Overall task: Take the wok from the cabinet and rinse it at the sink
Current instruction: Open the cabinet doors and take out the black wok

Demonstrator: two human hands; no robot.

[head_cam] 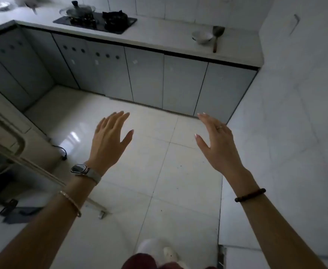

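Observation:
A row of grey cabinet doors [143, 74] runs under the white countertop [159, 33] ahead of me, all of them closed. No wok is visible and no sink is in view. My left hand [108, 136] and my right hand [217, 140] are stretched forward over the tiled floor, fingers straight and spread, holding nothing. Both hands hover well short of the cabinet doors.
A black gas hob [95, 22] holds a lidded pot [77, 10] on its left burner. A white bowl [202, 36] and a spatula [217, 35] lie on the counter's right end. A white wall [295, 94] closes the right side. An appliance [4, 136] stands at left.

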